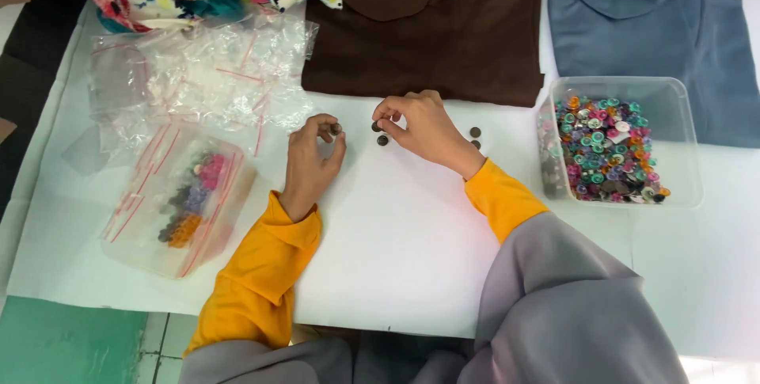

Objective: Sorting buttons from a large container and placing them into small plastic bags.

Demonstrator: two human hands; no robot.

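While the left hand pinched a small dark round button, the right hand gripped another dark button on the white table.

We wear long sleeves of bright orange-yellow cloth, snug at the cuffs and creased along the forearms. Our left sleeve shows from wrist to elbow; our right sleeve shows only a short stretch before it vanishes. Over both lies a loose grey garment, smooth and matte, falling in broad soft folds; it covers the right arm just beyond the cuff and gathers low beside the left sleeve's elbow. Our left hand and right hand are bare, without rings or gloves.
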